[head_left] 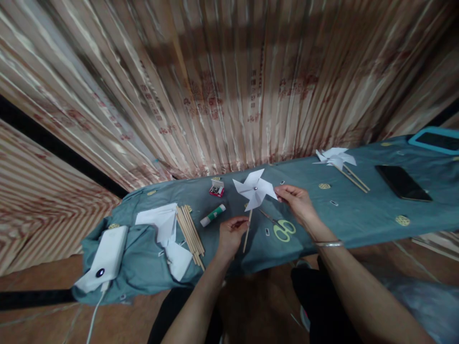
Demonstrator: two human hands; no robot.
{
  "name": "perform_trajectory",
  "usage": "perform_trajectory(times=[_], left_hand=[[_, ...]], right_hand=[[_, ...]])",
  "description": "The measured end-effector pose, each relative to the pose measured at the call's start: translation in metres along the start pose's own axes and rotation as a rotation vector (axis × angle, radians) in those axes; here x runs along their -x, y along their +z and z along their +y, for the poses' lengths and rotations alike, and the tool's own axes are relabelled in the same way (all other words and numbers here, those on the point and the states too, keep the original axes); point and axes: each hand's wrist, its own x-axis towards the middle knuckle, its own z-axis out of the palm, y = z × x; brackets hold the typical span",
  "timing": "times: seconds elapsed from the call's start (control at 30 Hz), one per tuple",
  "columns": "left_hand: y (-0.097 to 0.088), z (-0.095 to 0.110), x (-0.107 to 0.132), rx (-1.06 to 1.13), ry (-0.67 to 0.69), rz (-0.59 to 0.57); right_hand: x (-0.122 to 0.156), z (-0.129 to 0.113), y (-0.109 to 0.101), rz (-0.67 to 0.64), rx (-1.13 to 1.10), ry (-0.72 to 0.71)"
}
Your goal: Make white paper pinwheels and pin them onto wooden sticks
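A white paper pinwheel (254, 188) on a thin wooden stick (246, 236) is held up over the blue-grey cloth-covered table (358, 215). My left hand (231, 235) is closed around the stick just below the wheel. My right hand (297, 201) pinches the tip of the pinwheel's right blade. Green-handled scissors (283, 230) lie on the cloth between my two hands.
A glue stick (213, 215), a small red box (217, 189), a bundle of wooden sticks (190, 234) and white paper pieces (163, 223) lie to the left. A white power bank (106, 257) sits at the left end. Finished pinwheels (336, 158), a black phone (402, 182) and a teal-framed tablet (434, 139) lie right. A curtain hangs behind.
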Motion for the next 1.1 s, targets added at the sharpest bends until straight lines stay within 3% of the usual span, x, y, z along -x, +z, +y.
perform_trajectory(times=[0.63, 1.1], left_hand=[[-0.004, 0.001, -0.006, -0.002, 0.041, 0.055], [-0.007, 0.002, -0.006, 0.015, 0.050, 0.054]], right_hand=[[0.015, 0.004, 0.016, -0.157, 0.077, 0.077], [0.029, 0.006, 0.044, -0.267, 0.097, 0.082]])
